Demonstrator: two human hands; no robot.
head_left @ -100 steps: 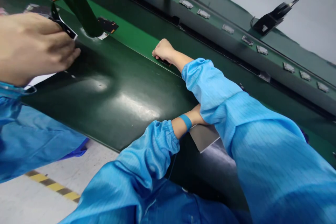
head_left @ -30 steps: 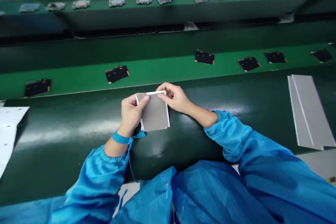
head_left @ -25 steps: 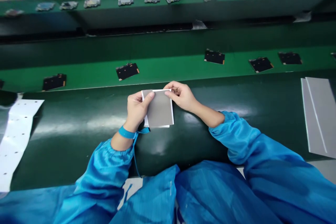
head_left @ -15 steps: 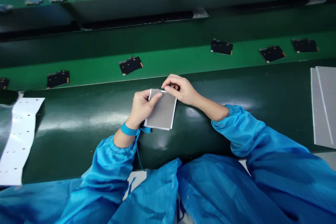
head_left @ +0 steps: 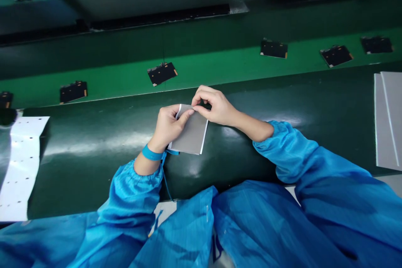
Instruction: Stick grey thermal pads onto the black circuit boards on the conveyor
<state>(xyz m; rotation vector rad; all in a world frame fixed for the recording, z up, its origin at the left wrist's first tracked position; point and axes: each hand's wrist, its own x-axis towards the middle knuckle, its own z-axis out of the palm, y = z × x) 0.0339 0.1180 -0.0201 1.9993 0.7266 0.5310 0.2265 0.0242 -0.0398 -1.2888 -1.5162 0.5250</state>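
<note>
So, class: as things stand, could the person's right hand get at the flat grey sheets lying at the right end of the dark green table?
Probably yes: nothing lies between the right hand and the flat grey sheets on the dark green table. But that hand is now pinching the small grey sheet.

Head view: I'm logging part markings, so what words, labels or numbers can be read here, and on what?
None can be read.
Grey sheet, held by left hand and right hand: blank.
Black parts on the belt: any print is too small to read.
White strip: only punched holes.
</note>
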